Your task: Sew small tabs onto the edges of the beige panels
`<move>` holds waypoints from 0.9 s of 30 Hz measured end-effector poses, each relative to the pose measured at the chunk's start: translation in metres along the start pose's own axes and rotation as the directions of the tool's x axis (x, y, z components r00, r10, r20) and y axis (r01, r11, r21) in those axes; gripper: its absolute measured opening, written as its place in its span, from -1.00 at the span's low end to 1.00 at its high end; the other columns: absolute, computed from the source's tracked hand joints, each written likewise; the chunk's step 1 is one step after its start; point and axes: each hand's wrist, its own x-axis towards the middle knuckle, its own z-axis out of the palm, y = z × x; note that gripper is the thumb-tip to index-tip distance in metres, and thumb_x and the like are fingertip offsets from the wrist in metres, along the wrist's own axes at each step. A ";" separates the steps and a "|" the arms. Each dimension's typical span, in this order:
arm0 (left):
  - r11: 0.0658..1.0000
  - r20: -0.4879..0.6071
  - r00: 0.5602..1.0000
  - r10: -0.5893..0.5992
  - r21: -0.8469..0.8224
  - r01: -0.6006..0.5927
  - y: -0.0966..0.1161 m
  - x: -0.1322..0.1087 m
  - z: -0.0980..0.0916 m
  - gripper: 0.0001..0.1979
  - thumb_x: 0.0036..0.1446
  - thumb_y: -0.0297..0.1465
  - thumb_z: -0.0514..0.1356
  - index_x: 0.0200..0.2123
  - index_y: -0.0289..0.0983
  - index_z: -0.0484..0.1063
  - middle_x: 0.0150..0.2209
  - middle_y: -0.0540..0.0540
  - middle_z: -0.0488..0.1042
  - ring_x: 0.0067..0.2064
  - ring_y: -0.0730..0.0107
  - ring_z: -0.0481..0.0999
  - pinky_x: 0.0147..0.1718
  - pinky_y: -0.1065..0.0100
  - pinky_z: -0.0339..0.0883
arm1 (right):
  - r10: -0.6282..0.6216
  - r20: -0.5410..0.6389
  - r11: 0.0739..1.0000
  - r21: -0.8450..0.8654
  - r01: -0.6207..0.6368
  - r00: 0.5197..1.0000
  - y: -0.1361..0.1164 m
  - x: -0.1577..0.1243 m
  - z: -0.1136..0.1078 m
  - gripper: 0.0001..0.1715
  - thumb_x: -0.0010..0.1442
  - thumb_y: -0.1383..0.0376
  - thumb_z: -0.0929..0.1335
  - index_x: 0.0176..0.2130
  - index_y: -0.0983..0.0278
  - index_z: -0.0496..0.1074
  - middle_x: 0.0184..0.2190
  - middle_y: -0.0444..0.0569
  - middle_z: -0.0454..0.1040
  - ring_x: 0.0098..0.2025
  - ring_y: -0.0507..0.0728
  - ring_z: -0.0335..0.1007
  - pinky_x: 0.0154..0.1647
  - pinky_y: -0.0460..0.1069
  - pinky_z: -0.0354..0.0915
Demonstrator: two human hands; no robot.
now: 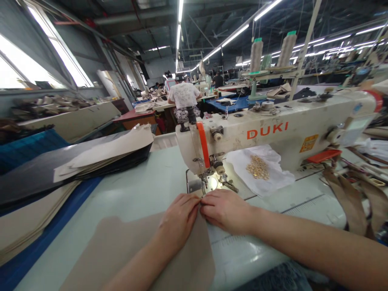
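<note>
A tan, leather-like panel (121, 246) lies flat on the pale green sewing table (142, 190), reaching up toward the needle of a cream sewing machine (273, 129) marked DUKI. My left hand (178, 220) rests on the panel's top edge with its fingers curled, pinching the material. My right hand (226, 210) meets it fingertip to fingertip, also pinching the same edge, just in front of the presser foot (209, 182).
A stack of tan and dark cut panels (100, 157) lies at the left. Small gold metal fittings (257, 167) sit on white paper under the machine arm. Brown straps (351, 198) hang at the right. Thread cones (256, 54) stand behind. A person (183, 97) sits at a far table.
</note>
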 end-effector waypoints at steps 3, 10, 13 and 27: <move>0.999 0.014 0.999 -0.034 -0.021 0.034 0.002 -0.002 0.000 -0.82 0.19 -0.49 0.04 -0.22 -0.29 0.43 -0.22 -0.12 0.52 -0.18 0.30 0.46 -0.14 0.24 0.39 | -0.004 0.000 1.000 -0.029 0.004 1.000 -0.001 0.001 0.003 -0.81 0.27 0.30 0.26 -0.33 0.30 0.41 -0.33 -0.06 0.45 -0.22 0.12 0.32 -0.14 0.00 0.24; 0.999 -0.010 0.999 -0.038 -0.022 0.037 0.001 0.003 0.004 -0.81 0.20 -0.48 0.03 -0.23 -0.27 0.44 -0.23 -0.11 0.52 -0.19 0.31 0.47 -0.16 0.25 0.41 | -0.019 0.056 0.999 -0.038 0.021 0.998 0.007 0.000 0.003 -0.85 0.26 0.31 0.27 -0.31 0.29 0.41 -0.29 -0.04 0.45 -0.21 0.12 0.32 -0.16 0.00 0.24; 1.000 -0.019 0.999 -0.027 -0.015 0.027 -0.001 0.011 0.009 -0.81 0.21 -0.46 0.02 -0.24 -0.27 0.44 -0.24 -0.11 0.53 -0.19 0.30 0.47 -0.16 0.24 0.42 | -0.007 0.100 0.999 -0.046 0.012 0.995 0.015 0.001 -0.003 -0.87 0.26 0.32 0.28 -0.28 0.31 0.41 -0.28 -0.02 0.45 -0.19 0.12 0.33 -0.16 0.01 0.24; 1.000 -0.036 0.999 -0.016 0.009 0.016 -0.013 0.036 0.022 -0.79 0.21 -0.47 0.00 -0.24 -0.28 0.44 -0.24 -0.13 0.53 -0.18 0.27 0.48 -0.16 0.20 0.43 | 0.032 0.046 0.999 -0.011 -0.031 0.998 0.038 -0.001 0.005 -0.91 0.25 0.36 0.28 -0.29 0.33 0.38 -0.23 0.01 0.46 -0.17 0.12 0.32 -0.12 0.00 0.24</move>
